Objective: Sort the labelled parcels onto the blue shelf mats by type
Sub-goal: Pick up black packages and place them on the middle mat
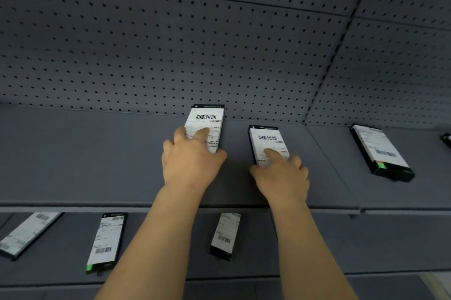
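Seven labelled parcels in all: four on the upper shelf mats, namely one [207,126], a second [267,144], a third [380,152] and a fourth cut off at the right edge [447,140]; three on the lower shelf [29,234], [106,242], [225,235]; two hands [191,158], [283,173]

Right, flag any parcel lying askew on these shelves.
Two stand out: the far-left parcel on the lower shelf lies diagonally, and the parcel on the upper right mat is skewed. Those under the left hand and right hand sit fairly straight.
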Tool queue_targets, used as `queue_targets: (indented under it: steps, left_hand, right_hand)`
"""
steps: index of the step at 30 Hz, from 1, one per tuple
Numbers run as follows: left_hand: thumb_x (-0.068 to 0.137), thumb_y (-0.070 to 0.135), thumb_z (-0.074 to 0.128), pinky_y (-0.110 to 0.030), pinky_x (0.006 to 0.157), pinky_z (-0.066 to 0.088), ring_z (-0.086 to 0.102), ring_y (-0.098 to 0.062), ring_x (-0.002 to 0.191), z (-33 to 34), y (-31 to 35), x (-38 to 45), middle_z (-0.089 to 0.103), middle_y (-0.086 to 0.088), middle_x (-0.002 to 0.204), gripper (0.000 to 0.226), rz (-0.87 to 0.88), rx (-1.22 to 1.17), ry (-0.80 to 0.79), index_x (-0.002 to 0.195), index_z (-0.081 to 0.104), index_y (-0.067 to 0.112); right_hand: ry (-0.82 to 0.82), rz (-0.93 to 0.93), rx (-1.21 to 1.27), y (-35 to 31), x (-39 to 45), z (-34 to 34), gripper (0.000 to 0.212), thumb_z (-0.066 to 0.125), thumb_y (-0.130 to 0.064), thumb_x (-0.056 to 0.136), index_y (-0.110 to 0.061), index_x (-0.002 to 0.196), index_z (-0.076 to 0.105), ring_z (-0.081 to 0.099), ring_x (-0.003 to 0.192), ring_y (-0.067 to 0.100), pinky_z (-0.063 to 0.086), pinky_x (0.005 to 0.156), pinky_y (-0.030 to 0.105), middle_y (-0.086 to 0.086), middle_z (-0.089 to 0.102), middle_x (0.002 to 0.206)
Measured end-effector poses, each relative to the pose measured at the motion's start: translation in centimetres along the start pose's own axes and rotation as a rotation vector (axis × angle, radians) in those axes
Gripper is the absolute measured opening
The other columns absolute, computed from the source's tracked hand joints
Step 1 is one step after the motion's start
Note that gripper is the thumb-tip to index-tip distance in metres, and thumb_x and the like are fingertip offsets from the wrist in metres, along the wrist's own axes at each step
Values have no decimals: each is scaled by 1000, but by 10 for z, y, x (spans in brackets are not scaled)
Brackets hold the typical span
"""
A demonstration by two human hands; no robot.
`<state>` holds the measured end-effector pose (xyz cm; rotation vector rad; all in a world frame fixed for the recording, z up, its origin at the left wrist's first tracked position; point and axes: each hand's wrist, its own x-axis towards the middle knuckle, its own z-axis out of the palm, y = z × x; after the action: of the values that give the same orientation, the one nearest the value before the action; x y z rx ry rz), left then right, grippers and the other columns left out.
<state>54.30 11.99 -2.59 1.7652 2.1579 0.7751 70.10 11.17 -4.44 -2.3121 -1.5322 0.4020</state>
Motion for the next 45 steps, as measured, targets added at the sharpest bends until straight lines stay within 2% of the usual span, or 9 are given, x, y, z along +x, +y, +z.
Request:
queue_targets:
  steps: [3,6,11,19,26,33,39,45]
  left_hand:
    - [81,50,56,-41,104,31,30,-33,126,6,12,-8,24,-5,151,63,-49,-10,45,141,39,39]
    - [81,49,57,-40,104,30,32,-34,124,8,15,-19,26,-6,150,62,-96,-1,95,140,40,38]
    - [80,49,57,-39,105,30,33,-34,122,-1,4,-42,27,-6,150,62,-190,5,172,139,42,38]
    - [81,49,55,-40,107,27,30,-33,127,-53,-55,-90,25,-6,152,61,-355,8,388,139,43,37]
    - [81,48,58,-40,109,26,25,-32,132,-133,-140,-160,21,-3,154,61,-511,35,603,139,42,39]
    - [77,46,62,-35,106,25,32,-34,127,-238,-264,-269,26,-5,152,59,-702,168,760,133,49,41]
    - [77,46,62,-37,107,28,30,-33,125,-312,-352,-350,25,-4,152,59,-844,200,831,134,48,41]
    - [77,44,62,-34,104,29,30,-30,125,-347,-422,-374,24,-3,153,59,-910,226,880,134,47,42]
  right_hand:
    - [-39,-48,3,9,7,-7,62,54,-51,86,-38,144,34,35,123,37,31,104,43,14,33,140]
    - [-17,-110,52,14,9,-13,62,56,-51,83,-37,141,39,36,119,35,33,101,41,12,35,134]
    - [45,-255,142,-2,1,-11,62,57,-52,81,-37,139,43,37,116,33,33,102,41,9,37,133]
    - [4,-534,280,-67,-66,15,59,58,-53,77,-43,134,47,37,115,31,30,106,40,4,36,131]
    - [-39,-776,390,-143,-177,40,59,60,-52,74,-45,132,48,36,112,28,27,104,38,1,35,128]
    - [-198,-971,531,-226,-352,90,56,62,-48,76,-44,131,51,35,108,28,30,101,41,2,35,131]
    - [-334,-1075,560,-280,-482,128,56,64,-51,78,-44,132,50,35,114,31,28,101,40,5,32,137]
    - [-395,-1139,547,-334,-548,165,56,63,-51,78,-45,132,51,33,117,29,28,103,41,4,32,136]
